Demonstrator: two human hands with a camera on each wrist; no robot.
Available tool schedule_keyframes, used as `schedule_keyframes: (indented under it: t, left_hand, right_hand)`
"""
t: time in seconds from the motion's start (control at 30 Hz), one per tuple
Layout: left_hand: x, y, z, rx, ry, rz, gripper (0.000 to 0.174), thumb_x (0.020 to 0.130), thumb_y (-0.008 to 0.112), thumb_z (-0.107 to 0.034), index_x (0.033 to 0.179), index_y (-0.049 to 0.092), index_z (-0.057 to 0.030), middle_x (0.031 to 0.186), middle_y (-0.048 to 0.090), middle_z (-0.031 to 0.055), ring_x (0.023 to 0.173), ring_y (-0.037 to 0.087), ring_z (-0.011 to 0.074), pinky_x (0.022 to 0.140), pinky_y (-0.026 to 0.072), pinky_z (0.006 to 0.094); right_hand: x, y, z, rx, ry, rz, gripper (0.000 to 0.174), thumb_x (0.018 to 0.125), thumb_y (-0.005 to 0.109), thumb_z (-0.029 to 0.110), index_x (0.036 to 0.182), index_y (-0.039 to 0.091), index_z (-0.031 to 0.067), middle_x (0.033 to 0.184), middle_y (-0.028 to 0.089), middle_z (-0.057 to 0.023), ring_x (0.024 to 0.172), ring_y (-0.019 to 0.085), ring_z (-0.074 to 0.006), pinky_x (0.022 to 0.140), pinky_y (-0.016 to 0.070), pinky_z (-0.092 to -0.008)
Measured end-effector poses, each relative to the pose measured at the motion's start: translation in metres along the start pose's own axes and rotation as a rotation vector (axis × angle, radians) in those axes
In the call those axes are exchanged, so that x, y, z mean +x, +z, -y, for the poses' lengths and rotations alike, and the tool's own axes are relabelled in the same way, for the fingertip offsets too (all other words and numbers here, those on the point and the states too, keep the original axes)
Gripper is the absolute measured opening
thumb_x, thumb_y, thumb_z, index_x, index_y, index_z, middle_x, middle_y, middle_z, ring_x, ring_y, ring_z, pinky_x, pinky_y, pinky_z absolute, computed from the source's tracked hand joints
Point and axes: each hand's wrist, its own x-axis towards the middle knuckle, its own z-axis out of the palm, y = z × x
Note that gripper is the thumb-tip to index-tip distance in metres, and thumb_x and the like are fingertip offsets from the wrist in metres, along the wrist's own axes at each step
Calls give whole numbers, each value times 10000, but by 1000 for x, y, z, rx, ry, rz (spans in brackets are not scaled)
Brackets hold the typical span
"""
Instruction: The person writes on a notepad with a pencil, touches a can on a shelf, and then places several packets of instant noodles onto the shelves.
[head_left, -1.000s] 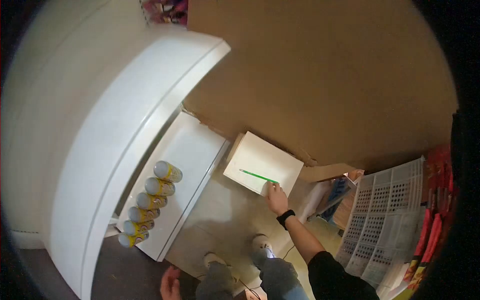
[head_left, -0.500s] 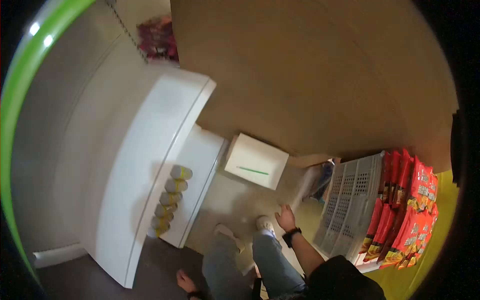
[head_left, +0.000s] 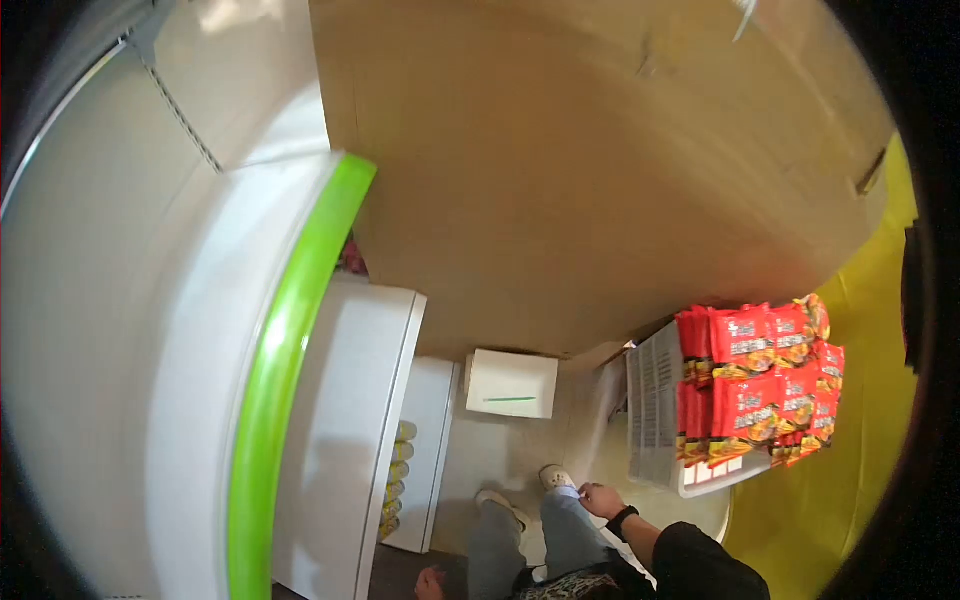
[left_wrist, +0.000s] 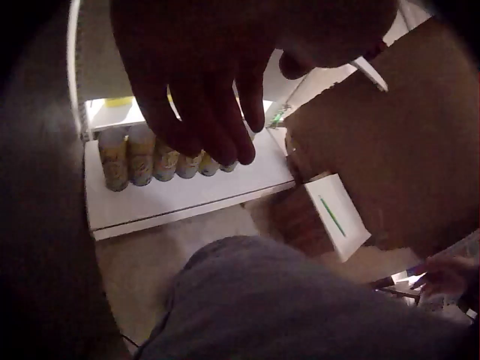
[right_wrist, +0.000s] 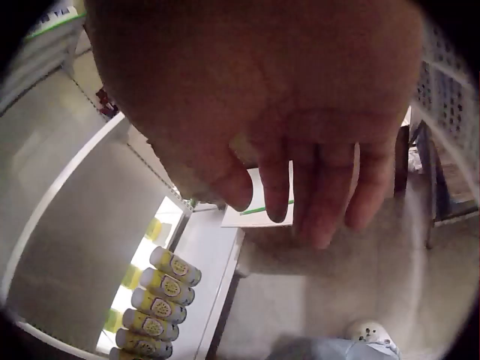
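Observation:
My right hand (head_left: 600, 500) hangs low beside my leg, away from the white box (head_left: 512, 376) on the floor. Its fingers (right_wrist: 276, 187) point down, slightly spread and holding nothing, in the right wrist view. A thin green pencil-like stick (head_left: 510, 400) lies on the box top. My left hand (head_left: 428, 583) is at the bottom of the head view. In the left wrist view its fingers (left_wrist: 241, 150) dangle loosely with nothing between them, overlapping a row of yellow-and-grey cans (left_wrist: 141, 157). Those cans stand on the low white shelf (head_left: 432, 460).
A shelf with a bright green front edge (head_left: 290, 350) rises at the left above another white shelf (head_left: 350, 400). Brown cardboard (head_left: 560, 180) stands behind the box. At the right, a white plastic basket (head_left: 652, 410) holds several red noodle packets (head_left: 745, 410), beside yellow sheeting (head_left: 860, 400).
My right hand has left the green stick and drawn back toward my leg. The head view has risen and shifted, bringing in the green-edged shelf and more red packets. The stick stays on the box.

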Motion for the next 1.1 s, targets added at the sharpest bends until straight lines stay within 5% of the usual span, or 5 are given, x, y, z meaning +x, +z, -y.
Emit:
schedule_keyframes:
  t: [0.13,0.33,0.37,1.1]
  left_hand:
    - [-26,-29,-28,-78,30,45,410,853,372,-308,1107,459,3,1115,482,162,1056,432,265,874,344,336]
    - [-54,-50,-36,-178,23,118,424,850,371,-323,1124,439,-5,1128,471,160,1066,422,267,884,332,339]
    - [-57,-50,-35,-197,18,126,427,850,371,-325,1127,436,-7,1130,469,160,1068,420,267,885,330,340]
    - [-27,-80,-48,-375,-78,426,490,838,369,-381,1188,361,-37,1178,428,152,1106,381,273,922,287,353]
  right_hand:
    - [-70,-36,-1,-108,-10,58,267,709,495,272,893,572,95,786,603,-118,780,563,-285,706,439,-372]
    - [-193,10,-68,161,349,135,283,738,447,297,776,588,55,792,584,-182,756,546,-355,690,426,-419]
    - [-230,2,-49,150,186,75,287,752,439,293,736,584,45,792,585,-187,719,550,-362,660,429,-419]
    - [-301,22,-33,479,604,70,260,769,441,241,830,558,16,808,583,-170,675,568,-309,597,457,-367]
